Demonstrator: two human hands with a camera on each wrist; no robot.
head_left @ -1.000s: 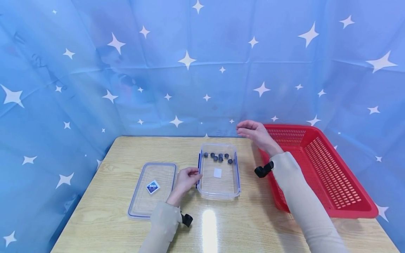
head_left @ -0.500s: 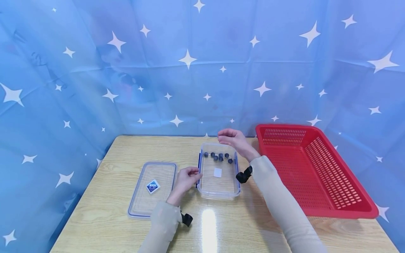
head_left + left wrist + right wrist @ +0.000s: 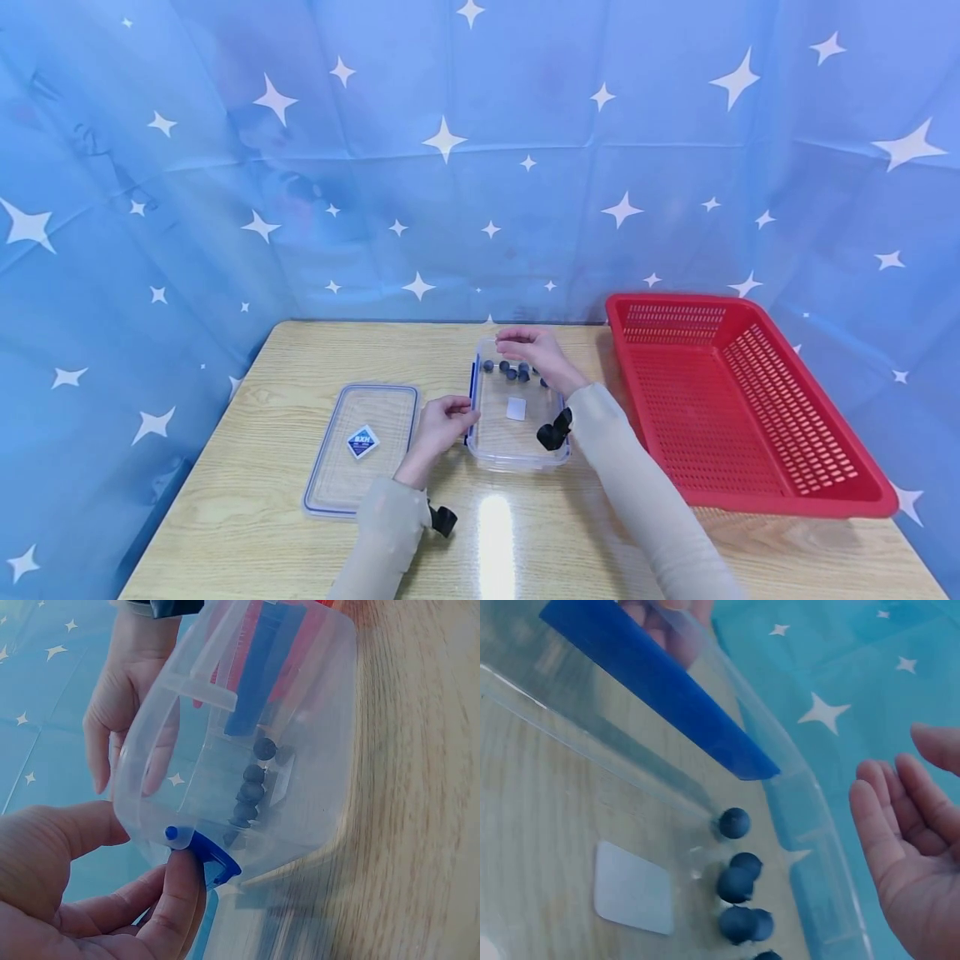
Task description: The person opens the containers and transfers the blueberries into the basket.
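A clear plastic food container (image 3: 517,460) with blue side latches stands lidless on the table. Several blueberries (image 3: 737,885) lie along its far end, near a white square (image 3: 516,408) on the bottom. My left hand (image 3: 442,427) pinches the container's left side, thumb at the rim and fingers by the blue latch (image 3: 214,859) in the left wrist view. Above the far end hovers my right hand (image 3: 536,350), fingers loosely bent and nothing in them; its palm shows in the right wrist view. From the head it covers part of the rim and some berries.
The clear lid (image 3: 337,487) with a blue seal and a BXH label lies left of the container. A large red plastic basket (image 3: 840,505) stands at the right. Behind the table (image 3: 247,533) hangs a blue curtain (image 3: 360,167) with white stars.
My right hand has moved left from beside the red basket to over the container's far end. The left hand stays on the container's left side.
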